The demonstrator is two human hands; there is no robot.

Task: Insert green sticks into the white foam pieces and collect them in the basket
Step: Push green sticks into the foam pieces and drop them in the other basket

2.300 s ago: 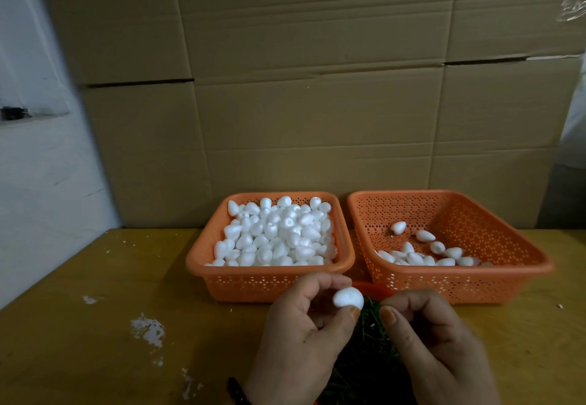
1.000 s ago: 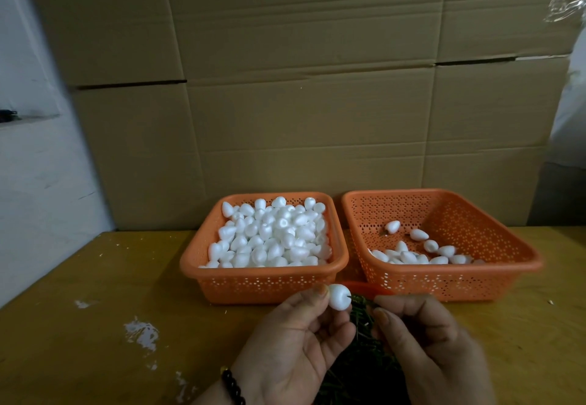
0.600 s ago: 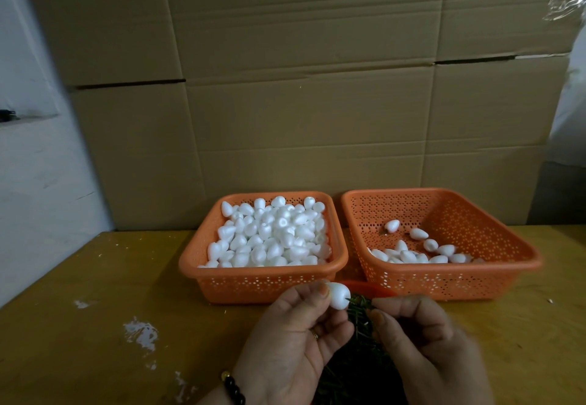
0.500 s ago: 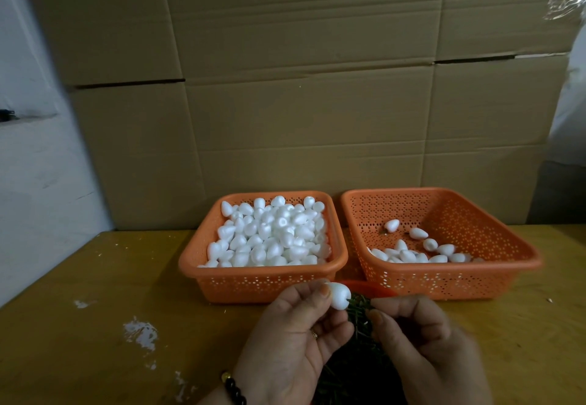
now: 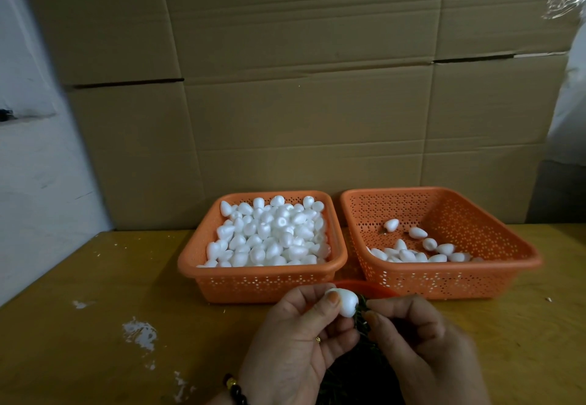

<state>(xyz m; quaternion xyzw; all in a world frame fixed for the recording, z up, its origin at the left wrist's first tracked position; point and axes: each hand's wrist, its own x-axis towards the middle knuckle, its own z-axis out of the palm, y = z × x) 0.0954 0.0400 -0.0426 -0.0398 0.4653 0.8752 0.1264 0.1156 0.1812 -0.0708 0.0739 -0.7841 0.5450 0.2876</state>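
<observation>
My left hand [image 5: 295,341] pinches a white foam piece [image 5: 345,302] between thumb and fingers, low in the middle of the view. My right hand [image 5: 418,341] sits just right of it, its thumb and forefinger pinching a thin green stick [image 5: 361,309] at the foam's right end. Below the hands lies a dark pile of green sticks [image 5: 358,373], partly hidden. The left orange basket [image 5: 266,281] is full of plain foam pieces. The right orange basket [image 5: 444,281] holds several foam pieces along its near side.
A wall of cardboard boxes [image 5: 301,103] stands right behind the baskets. The yellow-brown table [image 5: 95,309] carries white foam crumbs at the left. A red rim [image 5: 364,287] shows just behind my hands. A white wall is at the left.
My hands have drawn closer together, and the right fingertips now meet the foam piece's right end. The baskets have not moved.
</observation>
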